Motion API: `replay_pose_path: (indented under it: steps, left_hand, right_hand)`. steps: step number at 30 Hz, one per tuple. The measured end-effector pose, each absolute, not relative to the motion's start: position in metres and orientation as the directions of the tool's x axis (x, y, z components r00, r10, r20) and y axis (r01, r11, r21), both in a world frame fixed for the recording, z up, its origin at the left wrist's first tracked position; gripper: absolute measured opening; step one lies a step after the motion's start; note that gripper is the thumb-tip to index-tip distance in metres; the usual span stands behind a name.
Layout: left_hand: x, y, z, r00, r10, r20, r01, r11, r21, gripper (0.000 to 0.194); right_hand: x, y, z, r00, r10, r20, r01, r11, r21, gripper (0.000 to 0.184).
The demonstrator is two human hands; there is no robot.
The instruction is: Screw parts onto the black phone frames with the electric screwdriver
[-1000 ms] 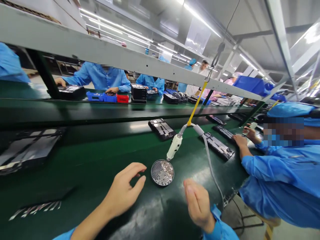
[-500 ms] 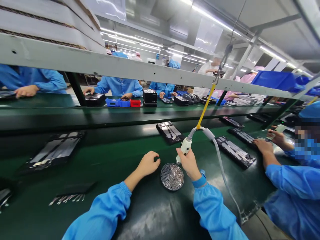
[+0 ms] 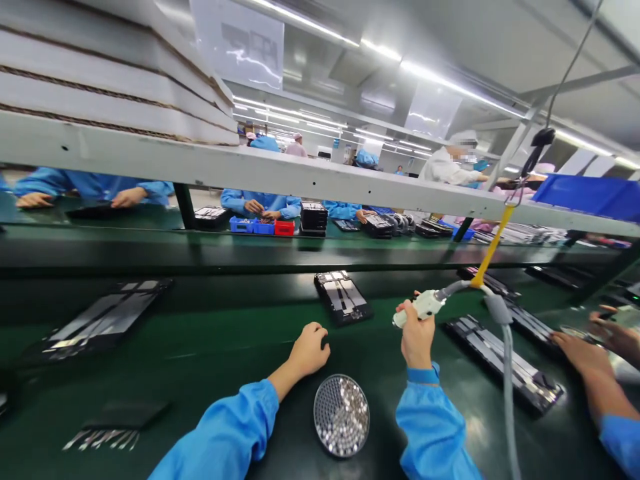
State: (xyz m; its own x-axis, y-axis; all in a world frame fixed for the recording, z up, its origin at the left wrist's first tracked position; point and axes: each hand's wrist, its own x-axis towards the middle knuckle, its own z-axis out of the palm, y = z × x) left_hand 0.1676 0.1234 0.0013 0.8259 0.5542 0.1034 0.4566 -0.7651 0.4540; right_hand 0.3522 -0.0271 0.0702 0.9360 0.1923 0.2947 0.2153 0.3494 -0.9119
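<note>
My right hand (image 3: 419, 337) is wrapped round a white electric screwdriver (image 3: 424, 308), which is tilted with its tip to the left. It is held above the bench, right of an opened tablet-like device (image 3: 343, 297) with silver panels. My left hand (image 3: 307, 350) has its fingers curled in, just below that device and apart from it; whatever lies inside the fingers, if anything, is hidden. Below and between my hands is a round perforated dish (image 3: 326, 407) with many small shiny metal pieces, probably screws. Neither hand touches it.
The screwdriver hangs from a yellow strap (image 3: 493, 247), its grey cable (image 3: 509, 393) running down on the right. Similar devices lie left (image 3: 107, 317) and right (image 3: 505, 360). A co-worker's hand (image 3: 583, 353) is at far right. A white shelf beam (image 3: 280, 170) crosses ahead.
My right hand has lifted the screwdriver away from the dish, up and to the right, and turned it from upright to nearly level. My left hand has moved slightly towards the middle device.
</note>
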Motion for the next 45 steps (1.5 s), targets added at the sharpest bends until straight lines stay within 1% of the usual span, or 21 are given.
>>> replay_pose_path:
  steps: [3,5,11,13,15,18,21,24,27,29,31,33,34,35,37,38,39,40,41,42,45]
  left_hand:
    - [0.203,0.135,0.0,0.84,0.533,0.104,0.456,-0.796,0.399,0.038]
    - [0.226,0.147,0.003,0.865,0.496,0.076,0.441,-0.824,0.357,0.04]
    - [0.267,0.177,0.024,0.921,0.387,-0.041,0.386,-0.895,0.222,0.04]
    - [0.265,0.182,0.033,0.914,0.403,-0.045,0.404,-0.899,0.166,0.041]
    - [0.254,0.184,0.043,0.891,0.453,-0.021,0.452,-0.885,0.112,0.042]
    - [0.219,0.181,0.059,0.849,0.527,0.04,0.525,-0.849,0.052,0.043]
    - [0.165,0.167,0.076,0.802,0.591,0.087,0.592,-0.806,0.014,0.045]
    - [0.098,0.139,0.09,0.753,0.648,0.111,0.655,-0.755,-0.031,0.057]
    - [0.027,0.093,0.09,0.719,0.685,0.117,0.694,-0.715,-0.085,0.068]
    - [-0.019,0.055,0.077,0.731,0.664,0.156,0.682,-0.716,-0.146,0.068]
    - [-0.059,0.014,0.055,0.796,0.552,0.246,0.603,-0.754,-0.259,0.066]
    - [-0.088,-0.023,0.032,0.834,0.469,0.291,0.547,-0.769,-0.329,0.061]
    - [-0.097,-0.037,0.023,0.841,0.462,0.282,0.537,-0.78,-0.322,0.058]
    - [-0.103,-0.048,0.017,0.847,0.467,0.255,0.527,-0.802,-0.28,0.054]
    - [-0.105,-0.052,0.014,0.848,0.499,0.178,0.522,-0.845,-0.116,0.051]
    - [-0.104,-0.044,0.016,0.834,0.532,0.15,0.541,-0.84,-0.029,0.049]
    - [-0.101,-0.03,0.019,0.807,0.575,0.135,0.575,-0.817,0.043,0.045]
    - [-0.099,-0.01,0.023,0.752,0.644,0.14,0.64,-0.764,0.078,0.037]
    - [-0.097,0.014,0.027,0.69,0.704,0.166,0.703,-0.707,0.073,0.027]
    - [-0.097,0.038,0.03,0.635,0.748,0.19,0.753,-0.655,0.065,0.025]
    - [-0.101,0.102,0.031,0.501,0.838,0.215,0.849,-0.524,0.062,0.027]
  right_hand:
    - [0.359,-0.031,0.062,0.898,0.296,0.324,0.225,0.325,-0.919,0.068]
    - [0.36,-0.031,0.056,0.872,0.361,0.331,0.221,0.312,-0.924,0.066]
    - [0.364,-0.026,0.05,0.802,0.493,0.336,0.217,0.284,-0.934,0.062]
    - [0.367,-0.029,0.052,0.768,0.546,0.336,0.225,0.261,-0.939,0.06]
    - [0.371,-0.034,0.054,0.722,0.612,0.321,0.225,0.231,-0.947,0.059]
    - [0.377,-0.044,0.056,0.659,0.701,0.273,0.196,0.19,-0.962,0.062]
    - [0.381,-0.049,0.054,0.623,0.752,0.217,0.139,0.166,-0.976,0.066]
    - [0.384,-0.046,0.047,0.624,0.758,0.191,0.087,0.176,-0.981,0.069]
    - [0.386,-0.043,0.041,0.631,0.756,0.173,0.054,0.18,-0.982,0.072]
    - [0.386,-0.044,0.039,0.628,0.76,0.167,0.05,0.175,-0.983,0.072]
    - [0.385,-0.045,0.039,0.625,0.759,0.18,0.07,0.175,-0.982,0.072]
    - [0.383,-0.046,0.04,0.616,0.761,0.205,0.098,0.184,-0.978,0.072]
    - [0.383,-0.046,0.04,0.608,0.764,0.215,0.108,0.189,-0.976,0.072]
    - [0.381,-0.046,0.04,0.6,0.769,0.222,0.112,0.194,-0.975,0.072]
    - [0.379,-0.045,0.039,0.586,0.778,0.226,0.108,0.201,-0.974,0.073]
    - [0.378,-0.044,0.039,0.582,0.781,0.225,0.104,0.203,-0.974,0.073]
    - [0.377,-0.043,0.038,0.58,0.783,0.224,0.101,0.204,-0.974,0.073]
    - [0.376,-0.043,0.038,0.577,0.786,0.221,0.097,0.202,-0.975,0.074]
    - [0.376,-0.042,0.038,0.573,0.79,0.217,0.095,0.199,-0.975,0.074]
    - [0.375,-0.042,0.038,0.57,0.793,0.215,0.097,0.195,-0.976,0.075]
    - [0.376,-0.042,0.038,0.574,0.787,0.227,0.119,0.193,-0.974,0.075]
